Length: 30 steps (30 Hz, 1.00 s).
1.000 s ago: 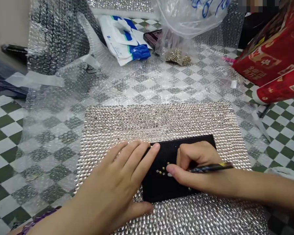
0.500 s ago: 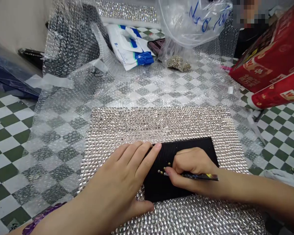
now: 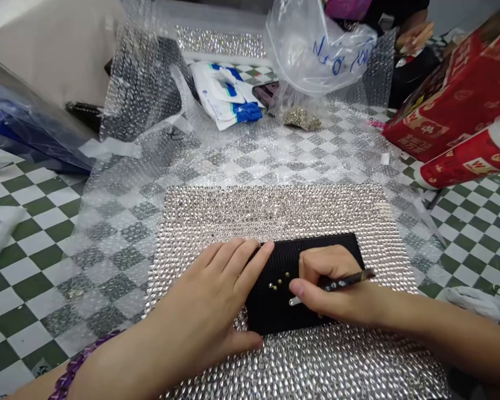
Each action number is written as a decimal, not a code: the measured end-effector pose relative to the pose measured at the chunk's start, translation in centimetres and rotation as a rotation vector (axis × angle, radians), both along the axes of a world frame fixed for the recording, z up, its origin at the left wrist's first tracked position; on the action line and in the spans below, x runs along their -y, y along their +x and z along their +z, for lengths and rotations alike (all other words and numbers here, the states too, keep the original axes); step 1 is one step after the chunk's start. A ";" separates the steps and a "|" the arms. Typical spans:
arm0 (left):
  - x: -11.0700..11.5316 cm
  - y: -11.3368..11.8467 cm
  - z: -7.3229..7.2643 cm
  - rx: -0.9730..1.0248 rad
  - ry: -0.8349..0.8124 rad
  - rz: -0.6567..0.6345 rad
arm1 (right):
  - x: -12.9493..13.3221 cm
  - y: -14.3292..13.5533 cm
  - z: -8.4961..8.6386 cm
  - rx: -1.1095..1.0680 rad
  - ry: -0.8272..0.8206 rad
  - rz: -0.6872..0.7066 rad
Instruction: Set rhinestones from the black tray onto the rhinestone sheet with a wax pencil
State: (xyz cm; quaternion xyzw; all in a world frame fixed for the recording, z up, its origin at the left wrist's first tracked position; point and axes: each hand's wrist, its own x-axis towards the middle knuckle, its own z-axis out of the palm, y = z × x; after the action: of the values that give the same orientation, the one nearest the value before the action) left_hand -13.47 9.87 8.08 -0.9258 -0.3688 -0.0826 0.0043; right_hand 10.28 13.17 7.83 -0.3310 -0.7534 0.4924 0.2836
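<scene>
My left hand [image 3: 210, 294] lies flat with its fingers stretched out over the left edge of a black ridged plate [image 3: 270, 322], thumb at the lower corner. In my right hand [image 3: 329, 278] is a dark pen-like stick [image 3: 350, 279] with a pale tip, pinched between thumb and fingers. That tip is just over the plate, a little right of several small shiny rhinestones [image 3: 275, 284]. Beneath the plate spreads a sheet set with rows of silvery rhinestones [image 3: 275, 208]. My fingers hide part of the plate.
Bubble wrap [image 3: 116, 222] covers much of the checkered table [image 3: 29, 250]. Behind are a wipes pack [image 3: 225, 94], a phone [image 3: 266, 91] and a clear bag [image 3: 302, 114] of gold stones. On the right stand a red box [image 3: 450, 105] and a red cup [image 3: 462, 161]. A co-worker's hand [image 3: 416, 39] shows beyond.
The pen-like stick's tip has moved right and slightly down, away from the small rhinestones, and its back end has tipped up. My left hand stays on the plate. The view has shifted slightly.
</scene>
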 end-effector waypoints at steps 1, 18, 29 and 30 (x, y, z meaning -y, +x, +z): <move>0.0 0.0 0.0 -0.001 -0.006 0.000 | 0.0 0.0 0.1 0.021 0.021 -0.014; 0.2 0.1 0.2 -0.021 -0.054 0.004 | 0.5 -0.4 -0.2 -0.078 -0.037 -0.199; -0.3 -0.2 -0.2 0.016 0.030 -0.050 | -6.9 9.9 1.2 0.059 0.537 -0.760; -0.3 -0.2 -0.2 0.017 0.035 -0.056 | -7.5 10.7 0.8 0.122 0.514 -0.756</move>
State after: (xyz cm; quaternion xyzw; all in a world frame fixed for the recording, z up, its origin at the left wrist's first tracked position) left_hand -13.64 10.19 7.84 -0.9349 -0.3410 -0.0969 0.0151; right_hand 20.96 20.65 8.65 -0.5298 -0.6927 0.1316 0.4713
